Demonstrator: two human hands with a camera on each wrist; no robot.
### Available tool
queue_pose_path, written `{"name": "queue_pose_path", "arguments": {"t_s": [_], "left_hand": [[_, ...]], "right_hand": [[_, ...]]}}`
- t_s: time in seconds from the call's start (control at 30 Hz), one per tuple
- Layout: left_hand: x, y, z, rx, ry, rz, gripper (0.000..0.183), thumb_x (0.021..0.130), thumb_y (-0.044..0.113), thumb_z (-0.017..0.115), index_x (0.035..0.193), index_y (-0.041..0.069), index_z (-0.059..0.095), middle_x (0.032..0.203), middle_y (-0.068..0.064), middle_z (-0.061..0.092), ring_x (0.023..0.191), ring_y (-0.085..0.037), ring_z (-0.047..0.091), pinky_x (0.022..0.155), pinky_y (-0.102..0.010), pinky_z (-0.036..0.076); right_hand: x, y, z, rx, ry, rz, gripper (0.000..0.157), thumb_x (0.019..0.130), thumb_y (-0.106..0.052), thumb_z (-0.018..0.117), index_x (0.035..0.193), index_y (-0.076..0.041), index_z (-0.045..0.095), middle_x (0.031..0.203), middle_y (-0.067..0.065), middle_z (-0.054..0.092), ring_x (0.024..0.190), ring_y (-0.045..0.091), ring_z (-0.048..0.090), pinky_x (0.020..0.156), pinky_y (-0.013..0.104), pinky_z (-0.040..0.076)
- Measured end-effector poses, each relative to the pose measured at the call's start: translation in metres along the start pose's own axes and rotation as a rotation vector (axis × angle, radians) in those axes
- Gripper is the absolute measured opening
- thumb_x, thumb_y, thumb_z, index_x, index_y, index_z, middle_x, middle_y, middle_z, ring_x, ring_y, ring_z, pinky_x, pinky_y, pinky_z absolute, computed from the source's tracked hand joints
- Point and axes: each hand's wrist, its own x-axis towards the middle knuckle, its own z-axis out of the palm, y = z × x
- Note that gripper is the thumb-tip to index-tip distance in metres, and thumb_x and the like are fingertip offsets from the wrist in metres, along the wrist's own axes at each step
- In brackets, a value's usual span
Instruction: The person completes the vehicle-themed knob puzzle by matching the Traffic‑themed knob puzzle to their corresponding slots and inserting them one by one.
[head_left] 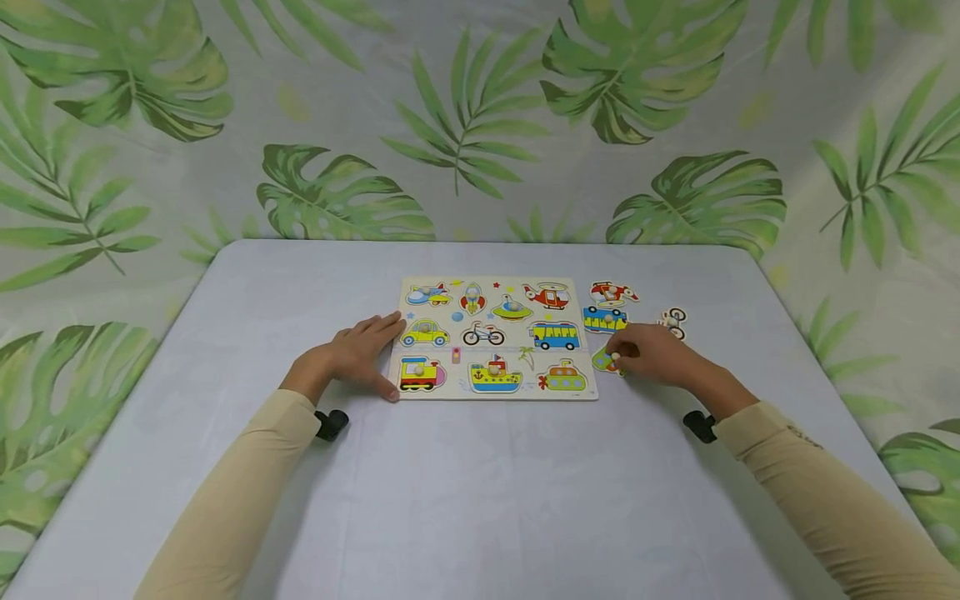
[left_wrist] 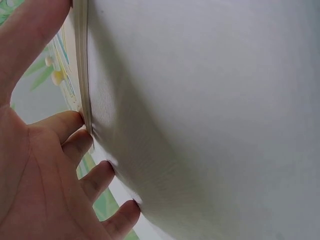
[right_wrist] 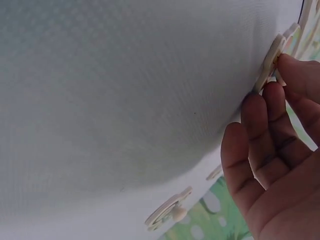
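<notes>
A wooden peg puzzle board (head_left: 517, 362) with pictures of vehicles lies flat on the table. My left hand (head_left: 360, 354) spreads along its left side, thumb at the near corner and fingertips against the edge. In the left wrist view, the little and ring fingers (left_wrist: 122, 220) reach down to the cloth. Right of the board, my right hand (head_left: 660, 354) pinches a green submarine puzzle piece (head_left: 602, 360) between thumb and fingers near its knob. Its pale wooden edge shows at the fingertips in the right wrist view, with the picture side mostly hidden.
Loose knobbed pieces lie beyond my right hand: a helicopter (head_left: 611, 292), a bus (head_left: 602, 320) and a bicycle (head_left: 675, 322). Several knobbed pieces, including a train (head_left: 420, 374) and a ship (head_left: 495, 377), sit in the board. A leaf-print curtain (head_left: 465, 125) hangs behind the white table (head_left: 480, 500).
</notes>
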Motion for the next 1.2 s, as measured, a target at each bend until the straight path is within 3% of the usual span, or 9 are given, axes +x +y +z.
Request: {"name": "queue_pose_path", "arguments": {"t_s": [0.7,1.0,1.2], "left_hand": [[0.0,0.001,-0.001,0.0,-0.002,-0.013,0.118,0.072,0.049,0.084,0.161,0.014,0.013,0.17,-0.009,0.004,0.155,-0.041,0.005,0.12,-0.068,0.014],[-0.001,-0.001,0.0,-0.001,0.006,0.001,0.119,0.072,0.05,0.083,0.16,0.012,0.014,0.17,-0.01,0.005,0.155,-0.042,0.006,0.12,-0.068,0.015],[0.0,-0.001,0.0,0.004,0.002,-0.001,0.118,0.073,0.05,0.083,0.161,0.014,0.013,0.17,-0.008,0.004,0.155,-0.041,0.005,0.12,-0.068,0.015]], "right_hand": [[-0.005,-0.001,-0.003,-0.01,-0.001,0.024,0.015,0.09,-0.011,0.069,0.104,-0.007,0.074,0.094,0.003,0.071,0.082,0.016,0.056,0.073,0.031,0.048],[-0.007,-0.005,-0.01,-0.043,0.003,0.045,0.01,0.088,-0.014,0.07,0.096,-0.01,0.074,0.087,0.001,0.071,0.077,0.014,0.057,0.07,0.031,0.048],[-0.007,-0.007,-0.008,-0.059,-0.005,0.101,0.014,0.089,-0.025,0.072,0.082,-0.013,0.07,0.072,-0.003,0.065,0.065,0.012,0.053,0.058,0.026,0.042]]}}
